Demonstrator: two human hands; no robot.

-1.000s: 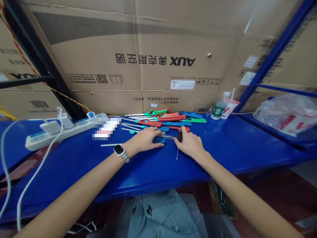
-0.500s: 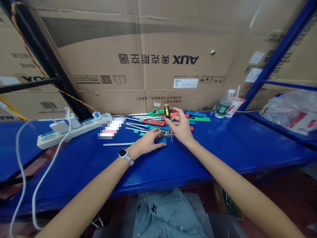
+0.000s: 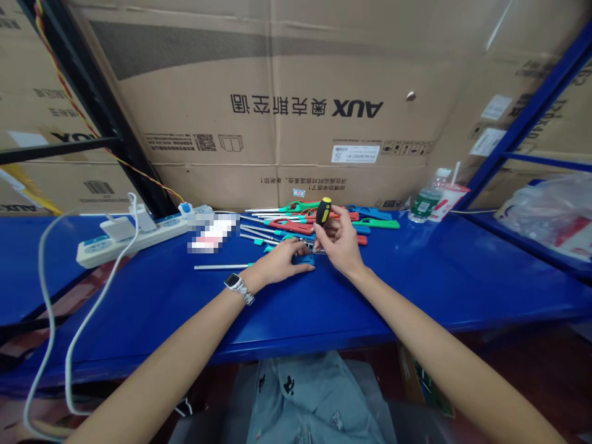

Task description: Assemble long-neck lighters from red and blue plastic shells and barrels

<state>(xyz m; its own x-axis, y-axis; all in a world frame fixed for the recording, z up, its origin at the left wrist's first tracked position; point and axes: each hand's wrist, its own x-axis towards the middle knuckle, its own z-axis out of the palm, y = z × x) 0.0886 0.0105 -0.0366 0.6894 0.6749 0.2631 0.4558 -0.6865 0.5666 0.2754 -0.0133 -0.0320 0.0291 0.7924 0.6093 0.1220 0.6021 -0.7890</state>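
A blue long-necked lighter lies on the blue table, its metal tube pointing left. My left hand is closed around its handle, thumb along the near side and fingers on the far side. My right hand grips a black and yellow screwdriver by the lower handle and shaft. The screwdriver leans slightly, tip down, at the handle of the blue lighter; whether it touches a screw I cannot tell. Just behind my hands lie several red, green and blue lighters in a loose pile.
To the left, a white power strip carries plugs and a white cable. A water bottle and a paper cup with a straw stand at the back right. A large cardboard box walls off the rear of the blue table.
My right hand has lowered the screwdriver, bringing its tip down to the blue lighter's handle, and its handle tilts more to the right. My left hand keeps its hold. The view has shifted slightly.
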